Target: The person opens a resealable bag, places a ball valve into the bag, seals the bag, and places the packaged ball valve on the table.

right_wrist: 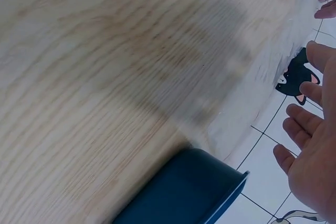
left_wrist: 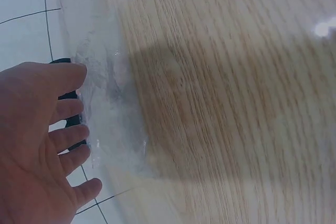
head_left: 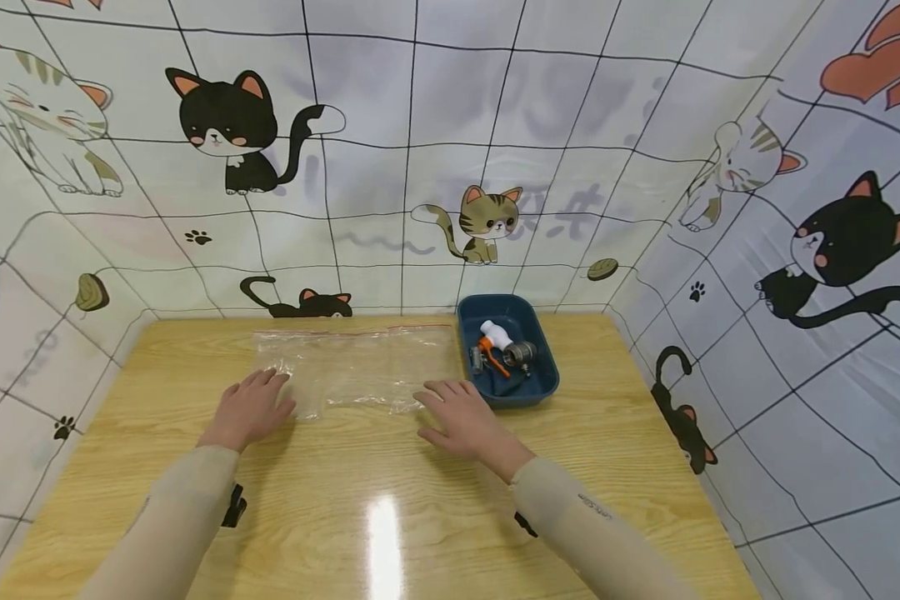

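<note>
Clear plastic zip bags (head_left: 367, 367) lie flat and side by side in a row on the wooden table, their reddish zip strips along the far edge. My left hand (head_left: 251, 410) is over the near left corner of the row, fingers spread and relaxed. In the left wrist view, that hand (left_wrist: 37, 135) holds nothing, and wrinkled clear plastic (left_wrist: 113, 103) shows past its fingertips. At the near right end of the row is my right hand (head_left: 465, 421), its fingers loosely extended. The right wrist view shows this hand (right_wrist: 315, 124) with nothing in it.
Just right of the bags stands a dark blue plastic bin (head_left: 521, 402). Inside are a white piece (head_left: 497, 335), an orange piece (head_left: 498, 360) and metal fittings (head_left: 521, 353). Cat-print curtains (head_left: 375, 175) hang behind the table (head_left: 330, 517) and along its sides.
</note>
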Demonstrator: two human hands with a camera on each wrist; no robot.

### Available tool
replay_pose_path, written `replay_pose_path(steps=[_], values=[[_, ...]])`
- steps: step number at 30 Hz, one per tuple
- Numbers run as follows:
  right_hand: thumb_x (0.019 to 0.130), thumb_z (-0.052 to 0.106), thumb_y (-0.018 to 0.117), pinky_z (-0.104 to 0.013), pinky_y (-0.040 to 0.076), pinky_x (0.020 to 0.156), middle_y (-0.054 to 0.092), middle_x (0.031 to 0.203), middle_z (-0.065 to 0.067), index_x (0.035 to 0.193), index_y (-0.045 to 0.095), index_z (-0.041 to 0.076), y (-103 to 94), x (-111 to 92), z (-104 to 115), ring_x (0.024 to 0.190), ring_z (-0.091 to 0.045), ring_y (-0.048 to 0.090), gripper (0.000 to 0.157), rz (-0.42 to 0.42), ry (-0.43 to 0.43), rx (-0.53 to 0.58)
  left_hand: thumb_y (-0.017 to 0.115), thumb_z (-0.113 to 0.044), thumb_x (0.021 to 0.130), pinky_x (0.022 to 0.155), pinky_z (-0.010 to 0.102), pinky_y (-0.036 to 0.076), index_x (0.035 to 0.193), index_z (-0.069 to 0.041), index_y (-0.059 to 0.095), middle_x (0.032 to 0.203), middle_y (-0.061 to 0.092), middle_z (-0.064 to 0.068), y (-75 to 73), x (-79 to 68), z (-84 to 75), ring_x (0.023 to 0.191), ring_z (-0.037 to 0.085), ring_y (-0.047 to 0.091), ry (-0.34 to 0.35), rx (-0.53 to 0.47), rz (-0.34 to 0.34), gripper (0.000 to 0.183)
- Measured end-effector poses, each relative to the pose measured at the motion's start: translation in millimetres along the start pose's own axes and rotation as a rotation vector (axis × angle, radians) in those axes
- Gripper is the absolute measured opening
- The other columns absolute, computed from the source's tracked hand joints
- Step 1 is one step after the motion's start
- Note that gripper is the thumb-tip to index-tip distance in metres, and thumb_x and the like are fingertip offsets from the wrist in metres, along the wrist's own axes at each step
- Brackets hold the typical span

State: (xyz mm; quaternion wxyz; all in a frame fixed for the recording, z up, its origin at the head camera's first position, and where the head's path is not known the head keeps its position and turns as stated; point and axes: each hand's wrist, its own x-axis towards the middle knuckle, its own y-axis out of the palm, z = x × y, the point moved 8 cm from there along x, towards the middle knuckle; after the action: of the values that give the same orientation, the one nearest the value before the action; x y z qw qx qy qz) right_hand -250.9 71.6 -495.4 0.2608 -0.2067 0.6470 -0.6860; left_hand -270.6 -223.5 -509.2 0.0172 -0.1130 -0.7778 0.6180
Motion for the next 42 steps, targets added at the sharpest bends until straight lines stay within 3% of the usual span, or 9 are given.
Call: replay_pose_path(steps=[10,13,16,21,24,28,33,37,42], values=[[0.096,0.05,0.054,-0.045,0.031,0.115,0.042,0.152,0.001,0.148,0.039,0.027,12.7,23.4,3.8,0.14,-0.02,0.038,0.059,0.047,0.023,-0.02,0.046,-0.033,0.099,0.108,0.074,0.017,0.147,0.0,0.034,0.154,0.024,0.031,15.6,28.5,8.8,0.142,0.05,0.021,-0.055,-0.035,0.031,0.059],[0.097,0.049,0.053,-0.044,0.031,0.114,0.042,0.151,0.001,0.148,0.038,0.028,17.1,27.2,8.7,0.14,-0.019,0.038,0.058,0.071,0.0,-0.04,0.04,-0.036,0.101,0.108,0.076,0.008,0.149,-0.001,0.028,0.156,0.018,0.031,24.6,31.0,12.5,0.144,0.051,0.013,-0.081,-0.063,0.059,0.06],[0.097,0.046,0.054,-0.043,0.031,0.115,0.042,0.151,0.002,0.148,0.038,0.028,18.7,28.9,13.2,0.14,-0.019,0.038,0.056,0.08,-0.016,-0.052,0.037,-0.037,0.101,0.107,0.077,0.006,0.148,0.0,0.031,0.152,0.026,0.031,28.7,29.5,13.9,0.142,0.052,0.015,-0.093,-0.055,0.057,0.06],[0.098,0.045,0.053,-0.042,0.031,0.115,0.042,0.152,0.002,0.148,0.038,0.028,19.3,29.0,16.3,0.14,-0.019,0.038,0.055,0.079,-0.03,-0.081,0.036,-0.04,0.103,0.107,0.074,0.014,0.141,0.0,0.042,0.14,0.042,0.033,26.2,28.0,14.1,0.133,0.054,0.033,-0.1,-0.026,0.015,0.056],[0.098,0.045,0.052,-0.042,0.032,0.115,0.041,0.152,0.002,0.148,0.037,0.028,21.1,28.7,17.4,0.14,-0.019,0.038,0.055,0.082,-0.045,-0.09,0.034,-0.038,0.103,0.103,0.073,0.024,0.138,0.0,0.044,0.136,0.045,0.033,23.2,28.4,13.7,0.124,0.055,0.042,-0.096,-0.012,0.003,0.053],[0.099,0.044,0.052,-0.042,0.032,0.114,0.042,0.151,0.002,0.148,0.037,0.027,23.2,28.8,19.4,0.14,-0.019,0.039,0.055,0.081,-0.068,-0.086,0.04,-0.032,0.099,0.1,0.074,0.027,0.141,0.0,0.04,0.144,0.035,0.033,23.7,27.9,13.4,0.13,0.055,0.035,-0.084,-0.028,0.019,0.053],[0.099,0.043,0.053,-0.041,0.032,0.114,0.043,0.151,0.002,0.148,0.037,0.027,22.8,29.6,22.3,0.139,-0.018,0.039,0.054,0.077,-0.084,-0.087,0.038,-0.036,0.1,0.104,0.076,0.018,0.148,-0.002,0.032,0.151,0.029,0.032,31.9,26.6,16.2,0.138,0.054,0.024,-0.076,-0.04,0.05,0.059],[0.099,0.041,0.054,-0.041,0.033,0.114,0.044,0.149,0.001,0.148,0.037,0.026,22.4,29.6,23.8,0.138,-0.018,0.041,0.054,0.076,-0.089,-0.079,0.032,-0.038,0.103,0.104,0.073,0.022,0.143,-0.002,0.039,0.144,0.041,0.03,30.4,30.2,19.2,0.133,0.053,0.034,-0.098,-0.048,-0.004,0.054],[0.1,0.04,0.052,-0.041,0.033,0.114,0.045,0.148,0.001,0.148,0.037,0.026,22.3,29.2,27.0,0.138,-0.018,0.041,0.052,0.073,-0.108,-0.085,0.036,-0.025,0.103,0.101,0.071,0.027,0.141,0.0,0.039,0.142,0.042,0.029,18.3,28.4,18.1,0.13,0.051,0.037,-0.094,-0.039,-0.098,0.046]])
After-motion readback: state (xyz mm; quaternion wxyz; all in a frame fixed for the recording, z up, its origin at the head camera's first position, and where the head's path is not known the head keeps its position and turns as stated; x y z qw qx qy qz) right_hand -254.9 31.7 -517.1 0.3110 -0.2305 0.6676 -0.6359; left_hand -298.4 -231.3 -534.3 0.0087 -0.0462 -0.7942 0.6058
